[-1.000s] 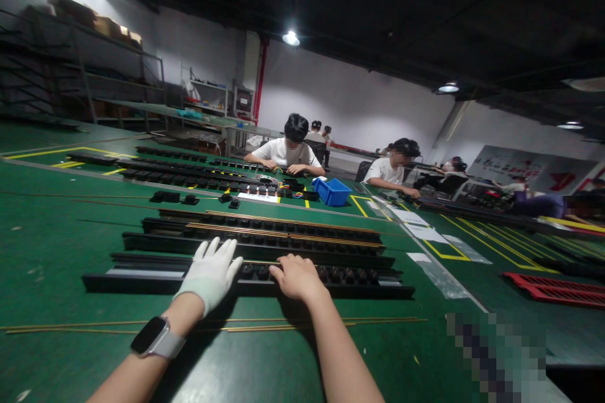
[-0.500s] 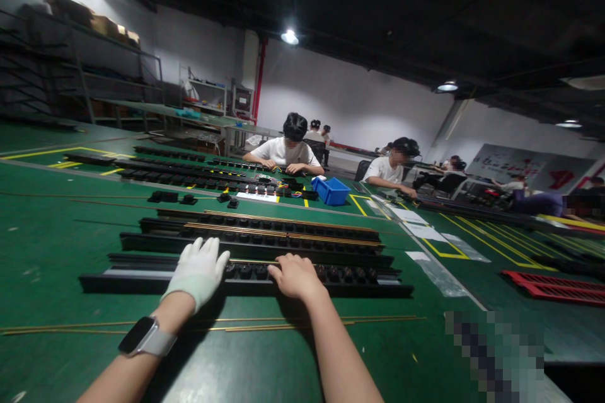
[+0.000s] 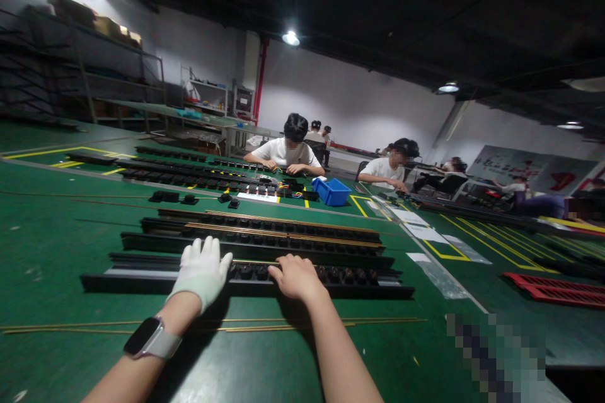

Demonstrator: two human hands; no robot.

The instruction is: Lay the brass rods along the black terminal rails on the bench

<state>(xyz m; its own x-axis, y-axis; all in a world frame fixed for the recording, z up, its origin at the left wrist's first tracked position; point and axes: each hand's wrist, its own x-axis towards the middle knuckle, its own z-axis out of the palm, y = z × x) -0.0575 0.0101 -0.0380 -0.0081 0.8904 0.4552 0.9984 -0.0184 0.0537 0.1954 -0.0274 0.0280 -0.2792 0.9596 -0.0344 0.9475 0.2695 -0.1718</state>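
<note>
My left hand (image 3: 202,271), in a white glove, lies with fingers spread across the nearest long black rail (image 3: 142,284). To its right my bare right hand (image 3: 297,277) rests over the same rail, fingers bent and close together. A thin brass rod (image 3: 255,262) runs along the rail's far side between the hands and ends at my right fingers, which appear to pinch it; the fingertips are partly hidden. Round black pieces (image 3: 347,274) sit in a row inside the rail. Behind it lie more black rails (image 3: 155,242) with brass rods (image 3: 227,228) on top.
Loose brass rods (image 3: 378,320) lie on the green table (image 3: 265,365) in front of the rail. Farther off are small black blocks (image 3: 164,196), a blue bin (image 3: 332,192) and wired black strips (image 3: 212,184). Co-workers (image 3: 295,151) sit across. A red slotted part (image 3: 558,289) lies right.
My left hand has shifted slightly right along the rail. My right hand stays in place. The co-worker on the right has moved a hand a little to the left.
</note>
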